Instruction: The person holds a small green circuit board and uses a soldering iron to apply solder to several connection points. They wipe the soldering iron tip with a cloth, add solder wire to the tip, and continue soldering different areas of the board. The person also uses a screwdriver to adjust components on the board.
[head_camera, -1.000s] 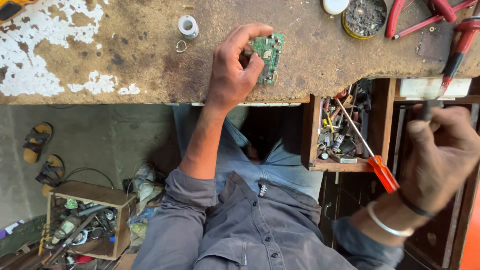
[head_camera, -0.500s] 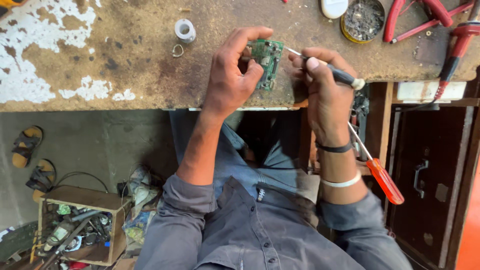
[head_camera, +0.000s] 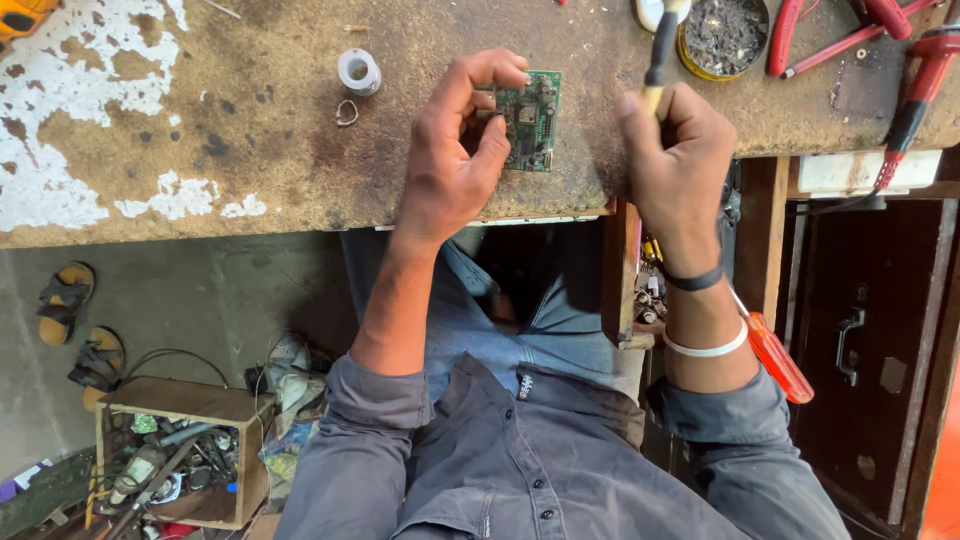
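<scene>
My left hand (head_camera: 455, 150) pinches the left edge of a small green circuit board (head_camera: 530, 120) that lies on the worn wooden workbench (head_camera: 250, 150). To the right of the board, my right hand (head_camera: 675, 160) is closed in a fist around a slim tool with a black handle (head_camera: 662, 50). The tool points away from me, toward the back of the bench. Its tip is hidden, and it does not touch the board.
A small solder spool (head_camera: 359, 71) and a wire ring lie left of the board. A round tin of scraps (head_camera: 722, 35), red pliers (head_camera: 800, 35) and a red-handled tool (head_camera: 915, 90) sit at the back right. An orange screwdriver (head_camera: 775, 355) rests in the open drawer. A box of parts (head_camera: 180, 455) stands on the floor.
My right hand rose from the drawer with the black-handled tool, touched its tip to the board, then drew back to the right and turned the tool upright. My left hand kept holding the board.
</scene>
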